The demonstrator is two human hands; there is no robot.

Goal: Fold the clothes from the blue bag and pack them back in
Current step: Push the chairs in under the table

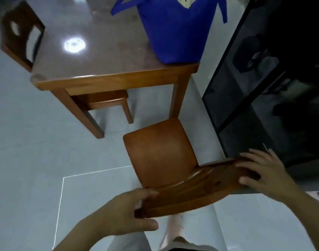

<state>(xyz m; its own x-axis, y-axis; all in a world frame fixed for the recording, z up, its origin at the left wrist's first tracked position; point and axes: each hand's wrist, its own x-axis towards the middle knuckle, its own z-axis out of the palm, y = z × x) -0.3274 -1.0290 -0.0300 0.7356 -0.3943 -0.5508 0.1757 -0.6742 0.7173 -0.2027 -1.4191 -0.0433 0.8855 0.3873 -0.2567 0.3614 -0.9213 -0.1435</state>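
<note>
L grip (126, 212) & R grip (263, 171) both clasp chair back (191, 194). Shoved into counter (100, 57), it could tip blue bag (175, 33) near edge.

Left hand (126, 212) is clamping the chair back (191, 194) between fingers and thumb; right hand (267, 173) is gripping its other end, fingers spread.

Text, labels, numbers: none legible anywhere in view.
blue bag (175, 33): at 12 o'clock on bench (100, 51), no print legible; frame blurred.
</note>
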